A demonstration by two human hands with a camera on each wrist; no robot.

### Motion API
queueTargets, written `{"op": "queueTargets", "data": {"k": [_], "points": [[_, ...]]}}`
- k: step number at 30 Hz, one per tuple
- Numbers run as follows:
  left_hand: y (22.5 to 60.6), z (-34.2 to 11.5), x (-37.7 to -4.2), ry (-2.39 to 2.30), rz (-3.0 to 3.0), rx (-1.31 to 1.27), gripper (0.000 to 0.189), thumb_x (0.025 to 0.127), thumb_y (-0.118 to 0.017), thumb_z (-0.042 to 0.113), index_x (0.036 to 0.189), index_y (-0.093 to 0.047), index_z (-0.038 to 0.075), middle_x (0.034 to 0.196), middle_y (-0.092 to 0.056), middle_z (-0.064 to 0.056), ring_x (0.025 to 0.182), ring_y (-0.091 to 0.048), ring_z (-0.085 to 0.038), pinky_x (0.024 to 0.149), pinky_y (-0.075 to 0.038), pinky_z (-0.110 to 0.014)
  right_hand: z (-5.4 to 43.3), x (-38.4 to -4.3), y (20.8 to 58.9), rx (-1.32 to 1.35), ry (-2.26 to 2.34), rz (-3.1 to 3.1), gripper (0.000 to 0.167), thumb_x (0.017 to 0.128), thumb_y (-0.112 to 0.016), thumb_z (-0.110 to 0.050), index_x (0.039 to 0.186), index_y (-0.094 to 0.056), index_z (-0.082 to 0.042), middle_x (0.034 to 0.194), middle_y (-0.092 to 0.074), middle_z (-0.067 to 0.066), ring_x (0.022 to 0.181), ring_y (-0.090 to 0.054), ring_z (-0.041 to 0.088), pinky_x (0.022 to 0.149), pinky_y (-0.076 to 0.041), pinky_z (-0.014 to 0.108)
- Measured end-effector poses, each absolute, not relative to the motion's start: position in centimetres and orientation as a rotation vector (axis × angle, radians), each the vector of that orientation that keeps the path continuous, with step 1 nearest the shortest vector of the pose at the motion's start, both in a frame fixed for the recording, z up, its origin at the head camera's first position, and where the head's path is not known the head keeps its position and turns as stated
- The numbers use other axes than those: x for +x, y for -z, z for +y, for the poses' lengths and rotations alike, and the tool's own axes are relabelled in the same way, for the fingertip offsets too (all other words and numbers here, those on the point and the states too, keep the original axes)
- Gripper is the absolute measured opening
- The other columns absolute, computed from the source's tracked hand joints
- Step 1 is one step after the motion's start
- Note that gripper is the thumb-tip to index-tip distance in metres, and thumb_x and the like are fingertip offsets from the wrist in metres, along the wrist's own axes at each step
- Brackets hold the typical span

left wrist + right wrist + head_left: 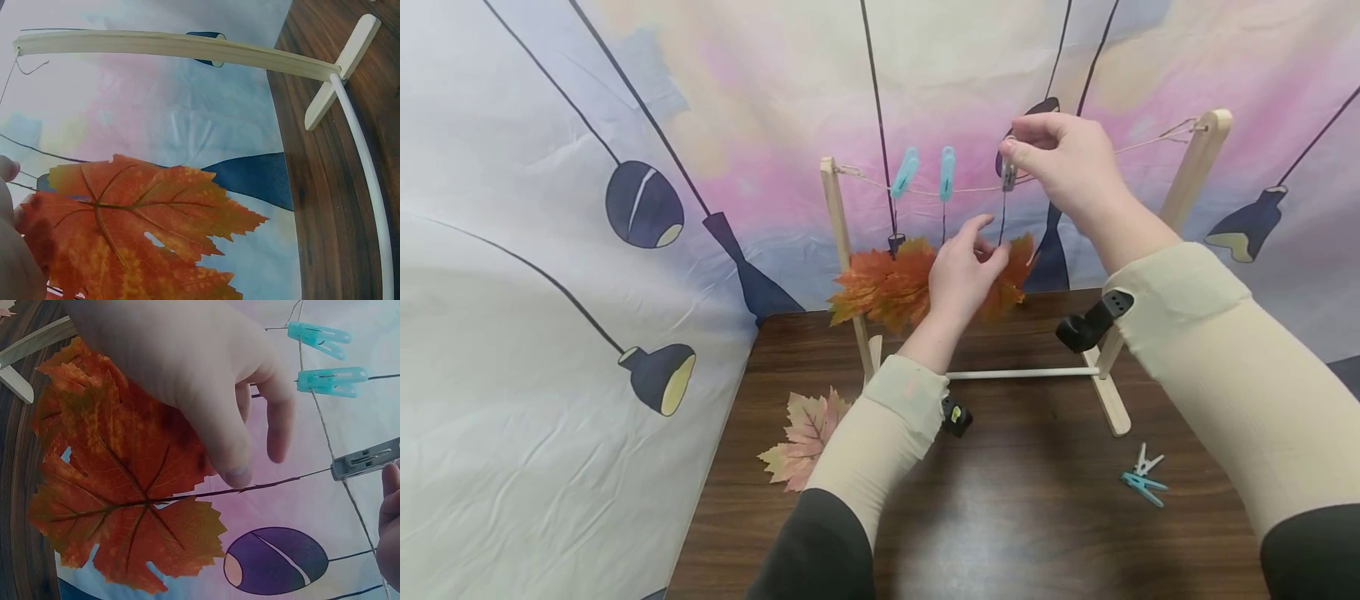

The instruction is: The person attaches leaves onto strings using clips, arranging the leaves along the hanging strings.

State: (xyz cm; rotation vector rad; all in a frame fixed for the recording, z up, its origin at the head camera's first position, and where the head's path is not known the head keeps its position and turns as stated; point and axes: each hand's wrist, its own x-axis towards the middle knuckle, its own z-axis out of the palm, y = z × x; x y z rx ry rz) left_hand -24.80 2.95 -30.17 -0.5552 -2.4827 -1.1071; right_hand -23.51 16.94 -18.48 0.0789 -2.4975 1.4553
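My right hand (1071,162) pinches a grey clothespin (365,460) at its upper end, on the string (322,422). The clip's lower end meets the thin stem (250,487) of an orange maple leaf (125,531), which hangs below. Beside that stem is my left hand (962,271), thumb apart from its loosely bent fingers, thumb tip right at the stem in the right wrist view. Further left along the string, two turquoise clothespins (906,172) hold more orange leaves (883,283) by their stems. My left hand partly covers the leaves in the head view.
The string runs between two wooden posts (1197,171) joined low down by a white rod (1022,374). A pale pink leaf (805,437) lies at the table's left, partly behind my left sleeve. A white clothespin (1145,460) and a turquoise one (1144,488) lie at the right.
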Motion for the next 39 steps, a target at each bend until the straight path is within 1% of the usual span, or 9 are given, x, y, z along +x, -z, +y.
{"op": "queueTargets", "data": {"k": [7,13,16,20,24,29,34,36,39], "points": [[30.6,2.5,-24.5,1.202,-2.425,-0.562,0.051,0.087,-0.066,0.033,0.133,-0.049,0.018,0.088,-0.066,0.008,0.084,-0.06,-0.007,0.072,-0.047,-0.023,17.4,-23.2,18.9,0.05,-1.521,-2.397,0.053,0.086,-0.064,-0.042,0.133,-0.055,-0.018,0.128,-0.057,-0.001,0.117,-0.051,0.011,0.103,-0.035,0.034],[31.3,2.1,-24.3,1.259,-2.357,-0.556,0.05,0.087,-0.067,0.03,0.132,-0.05,0.017,0.093,-0.065,0.004,0.088,-0.06,-0.011,0.076,-0.047,-0.022,18.0,-22.7,19.6,0.017,-1.496,-2.351,0.051,0.084,-0.067,-0.042,0.13,-0.057,-0.02,0.123,-0.061,-0.002,0.11,-0.055,0.01,0.101,-0.037,0.031],[31.7,1.8,-24.2,1.275,-2.307,-0.55,0.048,0.086,-0.068,0.027,0.13,-0.052,0.016,0.098,-0.064,0.002,0.092,-0.06,-0.012,0.078,-0.047,-0.023,18.3,-22.3,20.2,0.013,-1.445,-2.321,0.047,0.085,-0.067,-0.04,0.127,-0.06,-0.02,0.113,-0.063,-0.004,0.102,-0.055,0.009,0.09,-0.041,0.024],[32.3,1.3,-24.1,1.278,-2.241,-0.539,0.047,0.085,-0.069,0.023,0.128,-0.054,0.013,0.11,-0.061,-0.004,0.097,-0.058,-0.017,0.079,-0.047,-0.026,18.6,-21.8,21.2,0.02,-1.411,-2.28,0.043,0.085,-0.067,-0.037,0.124,-0.062,-0.019,0.102,-0.063,-0.006,0.093,-0.054,0.009,0.076,-0.039,0.02],[32.9,0.9,-23.9,1.308,-2.211,-0.526,0.048,0.085,-0.069,0.022,0.129,-0.053,0.013,0.119,-0.054,-0.007,0.095,-0.056,-0.019,0.076,-0.048,-0.026,19.0,-21.4,22.5,0.027,-1.415,-2.223,0.04,0.086,-0.068,-0.035,0.121,-0.064,-0.017,0.095,-0.064,-0.008,0.088,-0.056,0.007,0.074,-0.038,0.019],[33.9,0.4,-23.7,1.366,-2.176,-0.524,0.047,0.085,-0.069,0.02,0.129,-0.052,0.012,0.116,-0.053,-0.007,0.096,-0.055,-0.019,0.077,-0.047,-0.025,19.3,-21.1,24.2,0.016,-1.373,-2.187,0.039,0.085,-0.068,-0.033,0.119,-0.065,-0.015,0.089,-0.061,-0.01,0.083,-0.055,0.005,0.072,-0.038,0.017],[35.2,-0.1,-23.5,1.422,-2.159,-0.51,0.047,0.085,-0.069,0.019,0.128,-0.052,0.011,0.11,-0.054,-0.006,0.094,-0.056,-0.018,0.077,-0.048,-0.024,19.6,-20.9,25.5,-0.014,-1.321,-2.226,0.042,0.086,-0.067,-0.037,0.12,-0.064,-0.013,0.083,-0.058,-0.011,0.08,-0.053,0.004,0.069,-0.036,0.019],[35.7,-0.4,-23.4,1.455,-2.16,-0.502,0.047,0.085,-0.069,0.019,0.128,-0.052,0.012,0.108,-0.054,-0.006,0.093,-0.056,-0.017,0.078,-0.048,-0.023,19.7,-20.9,26.1,-0.017,-1.306,-2.243,0.042,0.086,-0.066,-0.038,0.121,-0.064,-0.013,0.082,-0.057,-0.01,0.08,-0.052,0.005,0.068,-0.035,0.02],[36.3,-0.8,-23.3,1.486,-2.176,-0.477,0.046,0.086,-0.068,0.021,0.128,-0.053,0.014,0.108,-0.054,-0.005,0.093,-0.057,-0.016,0.079,-0.048,-0.023,19.9,-20.8,26.9,-0.018,-1.299,-2.274,0.044,0.087,-0.064,-0.04,0.122,-0.062,-0.013,0.085,-0.059,-0.005,0.082,-0.052,0.006,0.069,-0.036,0.021]]}}
